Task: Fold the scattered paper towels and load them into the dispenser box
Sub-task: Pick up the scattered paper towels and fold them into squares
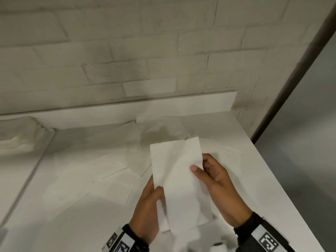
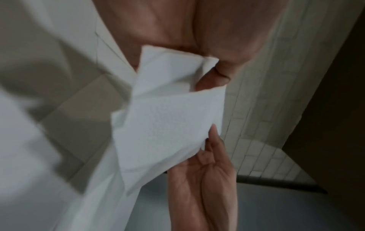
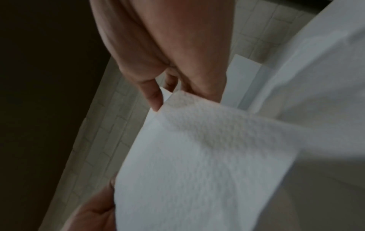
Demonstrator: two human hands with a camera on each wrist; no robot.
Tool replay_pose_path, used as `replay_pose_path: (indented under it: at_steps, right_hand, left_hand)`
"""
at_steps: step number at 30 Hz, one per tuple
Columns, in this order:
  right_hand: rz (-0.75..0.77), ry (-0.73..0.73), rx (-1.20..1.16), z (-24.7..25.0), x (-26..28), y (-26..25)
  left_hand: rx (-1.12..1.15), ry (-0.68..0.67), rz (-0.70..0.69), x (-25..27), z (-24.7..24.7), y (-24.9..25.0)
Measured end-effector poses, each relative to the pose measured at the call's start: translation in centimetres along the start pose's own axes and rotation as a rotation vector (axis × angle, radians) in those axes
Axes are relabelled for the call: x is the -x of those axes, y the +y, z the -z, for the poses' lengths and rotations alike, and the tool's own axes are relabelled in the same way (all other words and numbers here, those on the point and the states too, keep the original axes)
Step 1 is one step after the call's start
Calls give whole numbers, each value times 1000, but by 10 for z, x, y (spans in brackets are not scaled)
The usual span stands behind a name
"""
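A white paper towel [image 1: 174, 171], partly folded lengthwise, is held above the worktop [image 1: 254, 188] w/ both hands, approx. at 5 o'clock in the head view. The left hand [image 1: 145, 210] is clamped on the towel's near left edge: thumb on top, fingers underneath, as seen in the left wrist view [image 2: 197, 39]. The right hand [image 1: 218, 188] is pinching the towel's right edge at mid-length, thumb [image 1: 197, 170] pressed on the upper face, fingers curled behind. In the right wrist view the towel [image 3: 197, 156] is seen draped below the right hand [image 3: 168, 54], fingertips [image 3: 154, 98] touching its corner.

More loose paper towels [image 1: 109, 179] are spread flat on the worktop at 8–9 o'clock of the held one, and others [image 1: 163, 128] at 12 o'clock, near the raised back ledge [image 1: 127, 111]. A white brick wall [image 1: 127, 51] is seen behind. Tagged wrist bands [image 1: 120, 242] are worn on both arms. The dispenser box can't be made out w/ certainty.
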State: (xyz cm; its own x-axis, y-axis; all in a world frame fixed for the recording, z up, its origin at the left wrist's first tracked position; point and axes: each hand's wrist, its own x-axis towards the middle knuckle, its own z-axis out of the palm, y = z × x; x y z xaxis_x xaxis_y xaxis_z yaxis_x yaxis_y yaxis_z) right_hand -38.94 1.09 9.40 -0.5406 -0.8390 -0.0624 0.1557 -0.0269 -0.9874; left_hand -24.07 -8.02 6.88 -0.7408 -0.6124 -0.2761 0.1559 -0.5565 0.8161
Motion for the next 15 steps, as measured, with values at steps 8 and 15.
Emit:
replay_pose_path:
  at_steps: [8,15]
  right_hand:
    - [-14,-123,1,-15,9,-4]
    - [-11,-38,143,-62,13,11]
  left_hand:
    - [148,28,17,17,16,-1]
    - [146,-60,-109,43,38,14]
